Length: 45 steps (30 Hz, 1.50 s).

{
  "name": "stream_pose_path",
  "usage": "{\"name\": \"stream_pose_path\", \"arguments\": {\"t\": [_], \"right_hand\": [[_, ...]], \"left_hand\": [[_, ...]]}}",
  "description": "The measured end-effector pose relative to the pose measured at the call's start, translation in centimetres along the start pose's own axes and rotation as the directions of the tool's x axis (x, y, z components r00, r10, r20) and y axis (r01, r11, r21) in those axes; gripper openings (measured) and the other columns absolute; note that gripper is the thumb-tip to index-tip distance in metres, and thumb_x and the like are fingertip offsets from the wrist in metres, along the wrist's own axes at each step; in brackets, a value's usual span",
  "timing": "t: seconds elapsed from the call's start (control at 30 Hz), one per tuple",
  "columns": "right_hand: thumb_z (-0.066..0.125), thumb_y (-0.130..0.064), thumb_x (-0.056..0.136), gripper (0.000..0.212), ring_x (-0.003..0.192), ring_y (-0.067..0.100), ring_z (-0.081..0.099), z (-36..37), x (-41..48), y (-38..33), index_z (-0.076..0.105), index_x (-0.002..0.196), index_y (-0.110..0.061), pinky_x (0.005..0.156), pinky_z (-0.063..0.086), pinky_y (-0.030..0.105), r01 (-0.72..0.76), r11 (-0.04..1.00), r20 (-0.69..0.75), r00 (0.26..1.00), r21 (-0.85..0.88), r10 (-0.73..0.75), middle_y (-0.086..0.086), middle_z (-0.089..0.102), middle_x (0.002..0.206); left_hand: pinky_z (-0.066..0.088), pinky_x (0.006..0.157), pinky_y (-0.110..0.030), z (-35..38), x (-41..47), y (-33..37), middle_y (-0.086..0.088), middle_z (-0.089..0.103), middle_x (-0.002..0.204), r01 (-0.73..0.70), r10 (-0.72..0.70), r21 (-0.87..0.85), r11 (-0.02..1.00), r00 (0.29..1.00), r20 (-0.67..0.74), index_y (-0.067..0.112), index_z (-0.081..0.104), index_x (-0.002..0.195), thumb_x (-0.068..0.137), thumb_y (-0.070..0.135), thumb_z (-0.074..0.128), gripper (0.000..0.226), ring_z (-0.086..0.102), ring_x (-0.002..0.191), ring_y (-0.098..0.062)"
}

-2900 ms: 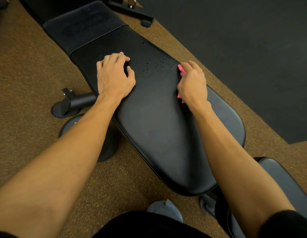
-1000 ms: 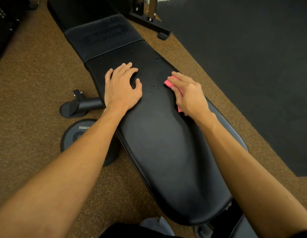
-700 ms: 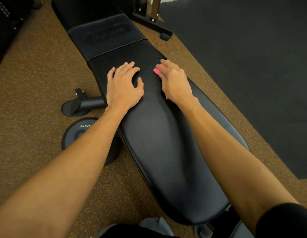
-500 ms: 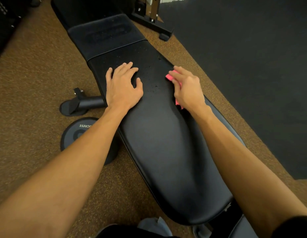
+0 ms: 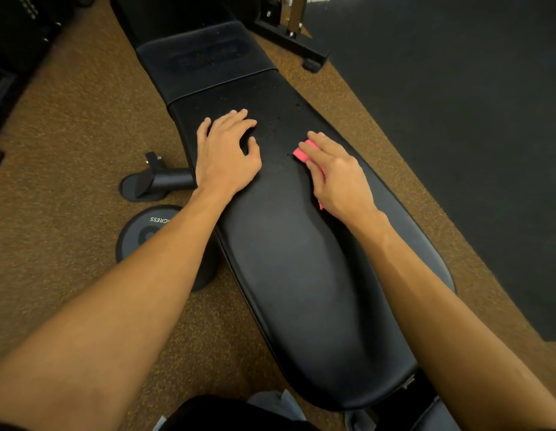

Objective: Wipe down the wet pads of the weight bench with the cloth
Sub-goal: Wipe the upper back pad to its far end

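Cloth [image 5: 300, 153], one, pink, under flat right hand [image 5: 339, 178] fingers on pad [image 5: 286, 275]; left hand [image 5: 227, 157] splayed, empty.

Making out only one piece of lettering clearly: pale capitals printed along the rim of the dark round disc [image 5: 135, 244] lying on the floor [image 5: 68, 135], at about nine o'clock from the middle of the surface [image 5: 286, 275]. Reading upside down to the camera as "GRESS", with the rest of the word running under the left forearm [image 5: 164, 275] and hidden there. Also showing a paler moulded shape on the same disc, toward six o'clock from the letters, too cut off to read. Bearing, at twelve o'clock on the surface, an oval embossed mark on the textured panel [image 5: 208, 54], its characters too faint to make out.
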State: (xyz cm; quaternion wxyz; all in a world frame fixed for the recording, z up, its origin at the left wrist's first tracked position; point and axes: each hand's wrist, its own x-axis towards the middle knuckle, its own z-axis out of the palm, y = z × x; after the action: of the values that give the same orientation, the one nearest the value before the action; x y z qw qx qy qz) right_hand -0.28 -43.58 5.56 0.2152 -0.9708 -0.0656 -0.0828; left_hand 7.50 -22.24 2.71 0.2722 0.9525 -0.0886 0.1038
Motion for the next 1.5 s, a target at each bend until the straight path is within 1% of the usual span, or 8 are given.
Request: {"name": "stream_pose_path", "arguments": {"t": [0.2, 0.33, 0.53, 0.77, 1.0, 1.23, 1.4, 1.5], "right_hand": [[0.039, -0.034, 0.117, 0.05, 0.163, 0.023, 0.027, -0.3, -0.2, -0.5, 0.043, 0.164, -0.017, 0.134, 0.021, 0.042, -0.042, 0.997, 0.034, 0.998, -0.059, 0.044, 0.005, 0.038, 0.172], [0.044, -0.03, 0.116, 0.046, 0.162, 0.022, 0.027, -0.3, 0.0, -0.6, 0.049, 0.161, -0.02, 0.127, 0.027, 0.035, -0.091, 0.995, 0.022, 0.996, -0.025, 0.092, 0.003, 0.038, 0.172], [0.044, -0.02, 0.116, 0.041, 0.161, 0.037, 0.027, 2.4, 3.9, -3.2, 0.055, 0.154, -0.007, 0.131, 0.026, 0.052, -0.237, 0.969, -0.048, 0.971, -0.066, 0.235, 0.018, 0.04, 0.168], [0.051, -0.019, 0.114, 0.037, 0.158, 0.025, 0.037, 2.0, 0.0, -5.2, 0.065, 0.148, -0.012, 0.133, 0.02, 0.033, -0.036, 0.999, 0.016, 0.999, -0.032, 0.037, 0.009, 0.051, 0.163], [0.042, -0.031, 0.117, 0.044, 0.161, 0.033, 0.029, 2.8, 3.2, -5.0, 0.061, 0.149, -0.007, 0.129, 0.032, 0.052, -0.409, 0.911, -0.15, 0.905, -0.048, 0.398, 0.011, 0.046, 0.166], [0.053, -0.018, 0.114, 0.035, 0.159, 0.023, 0.036, 1.9, -1.2, -6.4, 0.066, 0.146, -0.011, 0.133, 0.028, 0.041, -0.004, 1.0, 0.029, 1.0, -0.017, 0.004, 0.007, 0.05, 0.164], [0.051, -0.025, 0.115, 0.036, 0.158, 0.025, 0.038, 2.1, 1.2, -4.7, 0.068, 0.144, -0.012, 0.13, 0.033, 0.042, -0.209, 0.977, -0.093, 0.974, -0.038, 0.205, 0.008, 0.051, 0.163], [0.051, -0.024, 0.115, 0.036, 0.158, 0.026, 0.038, 3.3, 2.6, -6.7, 0.068, 0.144, -0.01, 0.13, 0.033, 0.041, -0.132, 0.991, -0.067, 0.989, -0.032, 0.13, 0.01, 0.051, 0.163]], "left_hand": [[0.016, 0.132, -0.043, -0.3, -0.1, -0.2, 0.006, 0.057, 0.156, 0.008, -0.008, -0.038, 0.999, 1.0, -0.009, 0.025, 0.068, 0.141, 0.101, 0.029, 0.057, 0.041, 0.043, 0.151, -0.011], [0.017, 0.132, -0.044, -0.2, 0.0, -0.2, 0.006, 0.059, 0.155, 0.016, -0.017, -0.06, 0.998, 1.0, -0.016, 0.024, 0.069, 0.139, 0.101, 0.026, 0.057, 0.04, 0.044, 0.151, -0.011], [0.02, 0.13, -0.044, 0.0, 0.0, 0.0, 0.005, 0.056, 0.157, 0.004, -0.004, -0.004, 1.0, 1.0, 0.004, 0.024, 0.066, 0.141, 0.1, 0.025, 0.057, 0.042, 0.043, 0.151, -0.012], [0.028, 0.124, -0.044, -1.6, 2.1, -3.6, 0.003, 0.061, 0.15, -0.156, 0.158, -0.027, 0.987, 0.986, 0.045, 0.022, 0.071, 0.133, 0.098, 0.023, 0.058, 0.037, 0.049, 0.142, -0.017], [0.018, 0.132, -0.046, -1.6, 5.6, -6.2, -0.002, 0.056, 0.155, -0.163, 0.176, -0.127, 0.978, 0.979, 0.099, 0.02, 0.068, 0.134, 0.1, 0.028, 0.057, 0.037, 0.042, 0.15, -0.022], [0.022, 0.13, -0.041, -0.9, 5.5, -6.3, 0.005, 0.06, 0.149, -0.157, 0.159, -0.15, 0.976, 0.987, 0.005, 0.024, 0.069, 0.128, 0.096, 0.031, 0.055, 0.035, 0.049, 0.144, -0.015], [0.022, 0.13, -0.039, -0.9, 5.3, -6.4, 0.007, 0.061, 0.149, -0.147, 0.147, -0.149, 0.978, 0.989, -0.01, 0.025, 0.07, 0.128, 0.097, 0.033, 0.055, 0.035, 0.047, 0.145, -0.013], [0.023, 0.13, -0.038, -0.9, 5.2, -6.4, 0.008, 0.062, 0.148, -0.137, 0.135, -0.151, 0.979, 0.991, -0.021, 0.026, 0.071, 0.127, 0.097, 0.033, 0.056, 0.034, 0.048, 0.145, -0.012]]}}
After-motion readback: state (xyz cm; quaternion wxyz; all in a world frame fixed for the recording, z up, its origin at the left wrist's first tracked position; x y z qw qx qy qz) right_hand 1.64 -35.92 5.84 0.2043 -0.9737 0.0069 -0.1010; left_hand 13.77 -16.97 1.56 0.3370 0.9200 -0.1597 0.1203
